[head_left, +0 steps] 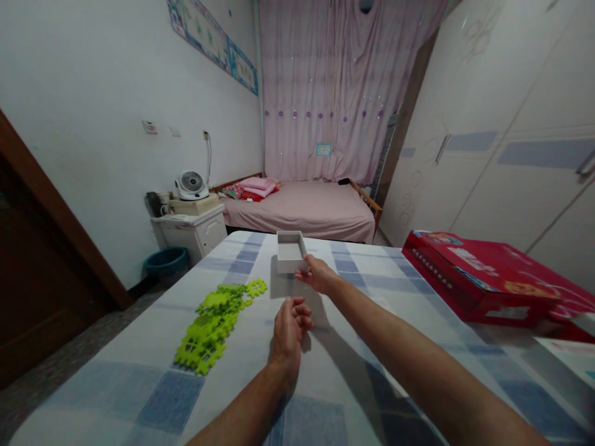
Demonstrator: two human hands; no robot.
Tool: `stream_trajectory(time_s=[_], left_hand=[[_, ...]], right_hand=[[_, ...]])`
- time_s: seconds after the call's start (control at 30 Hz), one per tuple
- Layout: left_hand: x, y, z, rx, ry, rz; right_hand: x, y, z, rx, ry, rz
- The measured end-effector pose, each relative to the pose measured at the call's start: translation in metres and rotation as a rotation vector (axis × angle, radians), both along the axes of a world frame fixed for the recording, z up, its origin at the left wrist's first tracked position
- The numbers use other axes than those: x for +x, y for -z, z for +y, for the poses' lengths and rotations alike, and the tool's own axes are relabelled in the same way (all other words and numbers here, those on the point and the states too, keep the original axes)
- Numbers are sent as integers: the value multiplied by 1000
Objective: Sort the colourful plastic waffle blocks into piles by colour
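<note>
Left hand: the left hand (pixel 288 325) is loosely half-curled, no object visible in it, near the middle of the counter (pixel 246 406).
Green plastic pieces: the interlocking lattice pieces (pixel 204 337) lie heaped towards the counter's left edge.
Red carton: the printed carton (pixel 474 272) rests along the right edge.
Right hand: the right hand (pixel 320 276) pinches the box's near right corner, thumb uppermost.
Pale box: the open-topped box (pixel 290 267) is towards the far edge; base contact unclear.
Handling: one-corner grip may twist; better keep the wrist level, left hand supporting the opposite wall.
</note>
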State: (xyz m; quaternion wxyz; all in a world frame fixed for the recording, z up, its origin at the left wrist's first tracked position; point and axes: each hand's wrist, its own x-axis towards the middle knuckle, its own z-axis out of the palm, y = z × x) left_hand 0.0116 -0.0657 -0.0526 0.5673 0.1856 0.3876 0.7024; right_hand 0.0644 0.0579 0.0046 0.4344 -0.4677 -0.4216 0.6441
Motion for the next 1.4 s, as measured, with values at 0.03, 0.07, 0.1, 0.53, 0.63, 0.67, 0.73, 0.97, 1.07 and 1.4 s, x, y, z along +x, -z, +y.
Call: stream_trajectory(time_s=[0.03, 0.07, 0.1, 0.53, 0.63, 0.67, 0.73, 0.97, 1.07, 1.4], left_hand=[[0, 0, 0, 1, 12, 7], [0, -1, -1, 0, 21, 11], [0, -2, -1, -1, 29, 10], [-4, -5, -3, -37, 135, 123], [-5, -5, -4, -31, 152, 191], [-5, -5, -5, -23, 157, 211], [-4, -5, -7, -5, 165, 246], [-4, -4, -12, 23, 179, 297], [-4, -5, -13, 39, 196, 318], [3, 4, -18, 175, 345, 668]], right_hand=[[-12, 1, 7, 12, 4, -18], [-23, 2, 13, 17, 6, -47], [-32, 3, 15, 20, 4, -85], [134, 3, -118, 655, -131, -972], [176, 7, -155, 544, -95, -1264], [183, 11, -164, 500, -106, -1330], [187, 18, -176, 459, -133, -1413], [174, 35, -174, 473, -82, -1613], [180, 35, -170, 464, -77, -1629], [195, 29, -147, 318, -27, -1484]])
